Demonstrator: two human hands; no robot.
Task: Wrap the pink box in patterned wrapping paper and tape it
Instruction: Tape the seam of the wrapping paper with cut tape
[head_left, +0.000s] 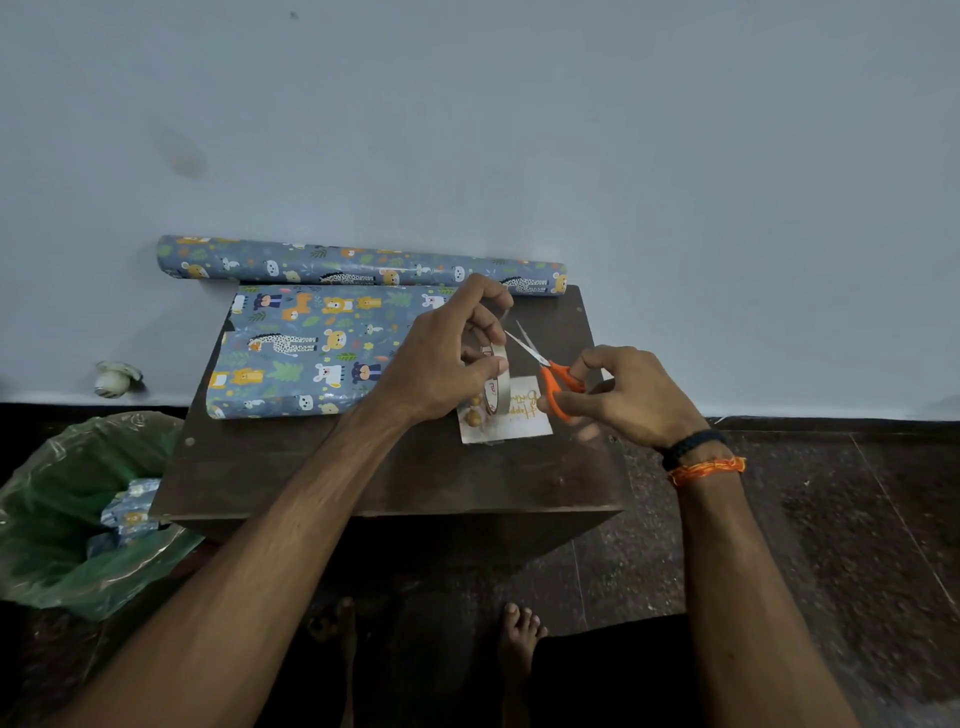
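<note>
- Head view is showing the left hand gripping the tape roll upright, keeping a strip taut for cutting;
- the right hand is holding orange scissors, blades parted at that strip;
- the box wrapped in patterned paper is lying left, on the table, awaiting tape; no pink is showing.

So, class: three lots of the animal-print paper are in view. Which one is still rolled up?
The roll against the wall. The wrapped box lies flat on the table, and the scraps sit crumpled in the green bin bag.

Box lies flat, worktop's left, fully covered w/ blue animal-print paper; tape roll upright, just right of it.
</note>
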